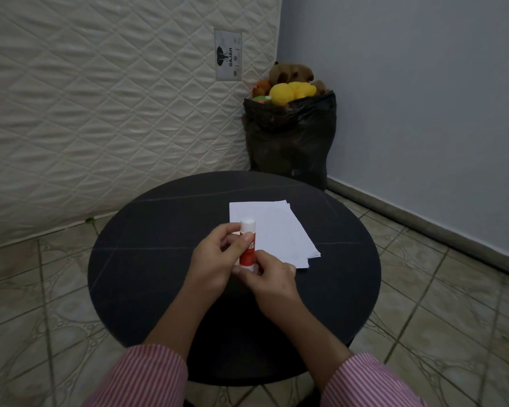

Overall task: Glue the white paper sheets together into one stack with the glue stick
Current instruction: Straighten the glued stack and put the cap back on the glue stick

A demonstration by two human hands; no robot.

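At frame centre, the left hand (215, 254) grips the capped glue stick (247, 245) while the right hand (269, 277) pinches its hidden base; white paper sheets (276, 230) lie behind, partly covered.

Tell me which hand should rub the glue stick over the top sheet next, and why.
Probably the left hand: it wraps the glue stick by its body, pointing at the paper sheets. The right hand only pinches the bottom end, likely twisting, so it can steady the sheets.
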